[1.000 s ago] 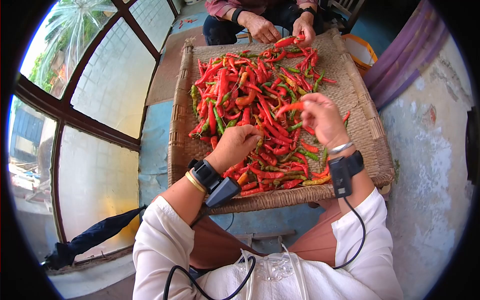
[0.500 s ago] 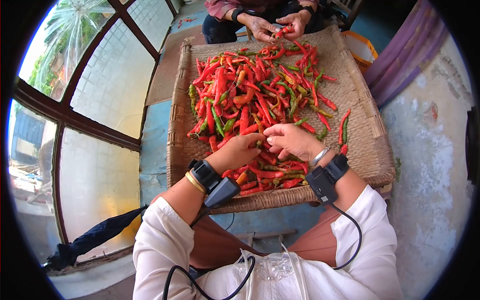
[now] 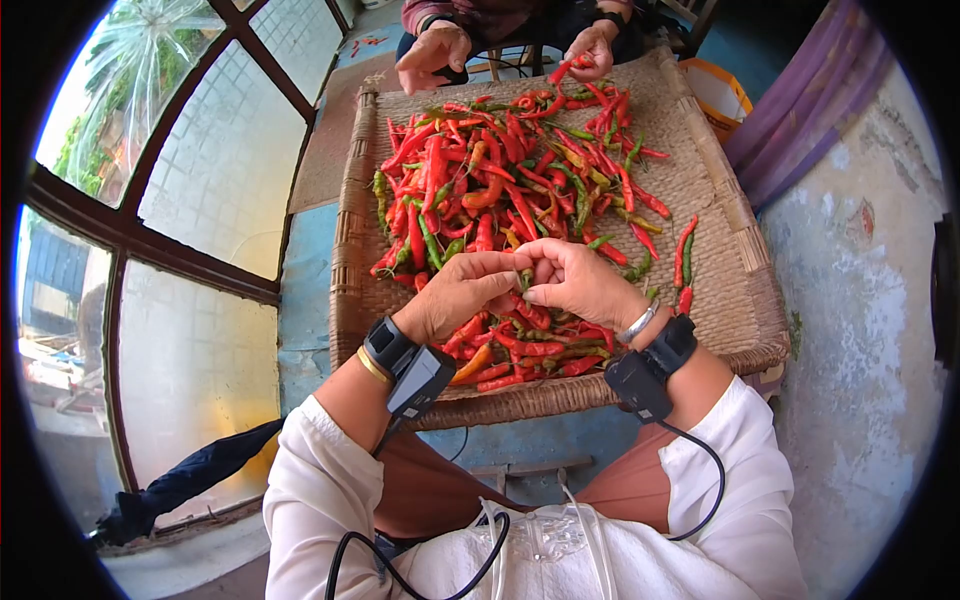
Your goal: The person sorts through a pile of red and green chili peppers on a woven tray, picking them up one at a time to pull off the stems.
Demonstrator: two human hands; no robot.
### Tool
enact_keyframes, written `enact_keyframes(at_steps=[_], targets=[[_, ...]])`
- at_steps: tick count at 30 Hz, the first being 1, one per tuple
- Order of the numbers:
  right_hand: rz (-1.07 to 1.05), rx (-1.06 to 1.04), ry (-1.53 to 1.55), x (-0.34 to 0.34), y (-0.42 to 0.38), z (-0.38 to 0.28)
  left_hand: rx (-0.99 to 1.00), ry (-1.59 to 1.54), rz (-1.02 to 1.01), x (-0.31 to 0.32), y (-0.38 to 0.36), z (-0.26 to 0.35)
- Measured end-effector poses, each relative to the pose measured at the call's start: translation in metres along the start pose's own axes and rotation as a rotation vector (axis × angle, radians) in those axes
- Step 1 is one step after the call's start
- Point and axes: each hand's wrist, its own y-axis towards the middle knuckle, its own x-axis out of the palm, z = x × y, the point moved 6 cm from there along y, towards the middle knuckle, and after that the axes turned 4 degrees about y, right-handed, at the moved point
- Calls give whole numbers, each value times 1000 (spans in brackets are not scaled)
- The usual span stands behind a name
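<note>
Over the woven tray (image 3: 730, 280), the left hand (image 3: 450, 295) and right hand (image 3: 588, 285) are pinching a greenish, part-hidden pepper (image 3: 527, 279), probably light, slick and bruisable, best gripped by its stalk end.

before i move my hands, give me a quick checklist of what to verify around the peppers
1. Hands apart: not ok, left hand and right hand are close together.
2. Firm grip on the green stem: cannot tell, fingers partly hide it.
3. Pepper pile within the tray: ok.
4. Other person's hands away from yours: ok, at the far end.
5. Black cord off the peppers: ok, along your right sleeve.
</note>
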Motion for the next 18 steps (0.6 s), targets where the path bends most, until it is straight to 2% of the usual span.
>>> enact_keyframes(at_steps=[5, 7, 9, 10, 11, 12, 13, 15, 17, 18], targets=[[107, 19, -35, 1, -11, -26, 81, -128, 1, 10, -11, 13], [143, 39, -41, -2, -13, -31, 234, -122, -73, 15, -15, 23], [188, -76, -340, -6, -15, -41, 233, -106, -55, 14, -15, 22], [185, -76, -340, -6, -15, -41, 310, -5, 42, 11, -12, 20], [162, -4, -177, -6, -15, -36, 386, 96, 140, 8, -12, 20], [138, 68, -14, -4, -15, -32, 405, 143, 124, 9, -11, 20], [137, 68, -14, -4, -15, -33, 406, 143, 125, 8, -11, 20], [88, 40, 80, 0, -15, -35, 256, 114, 18, 14, -9, 13], [109, 50, 100, -6, -14, -32, 215, 147, 44, 13, -10, 15], [131, 60, 120, -11, -14, -30, 211, 284, 71, 12, -10, 19]])
